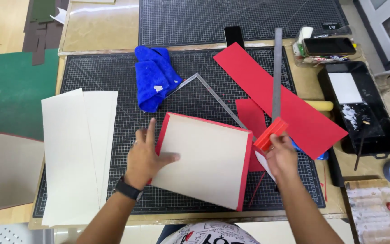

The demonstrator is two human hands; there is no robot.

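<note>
Both hands work at a red-edged board on the cutting mat.

Head view: left hand (pixel 146 156) lies flat, fingers spread, on the left edge of the pale red-edged board (pixel 206 158); right hand (pixel 281 153) is closed around a small red block (pixel 271 133) just beside the board's right edge. Behind them lie a metal ruler (pixel 276 74), red paper (pixel 278 97) and a blue cloth (pixel 155 77) on the grid mat (pixel 100 74).

The person works with both forearms bare, wears a black band like a watch strap around the wrist of the left hand (pixel 146 156), nothing on the right hand (pixel 281 156), and a white shirt printed with black and red markings.
</note>
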